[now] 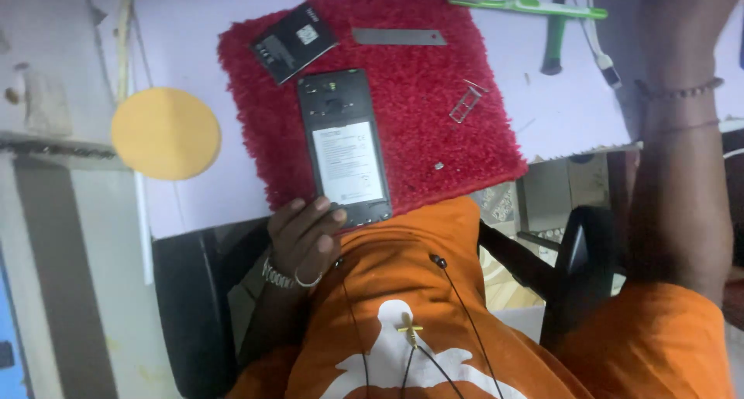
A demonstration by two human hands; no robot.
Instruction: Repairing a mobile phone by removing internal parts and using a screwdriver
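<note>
Yellow disc (166, 133) lies on the bench at far left; left hand (304, 232) pinches the near end of the opened phone (345, 147), back cover off and battery showing, flat on the red mat (434, 112). Step judged: disassembly, mid-way; removed black cover (294, 42), metal blade (399, 36) and SIM tray (465, 104) lie on the mat. Right hand (682, 19) reaches up at far right, fingers out of view, grip cannot be told; next move likely needs a prying tool, phone held steady.
</note>
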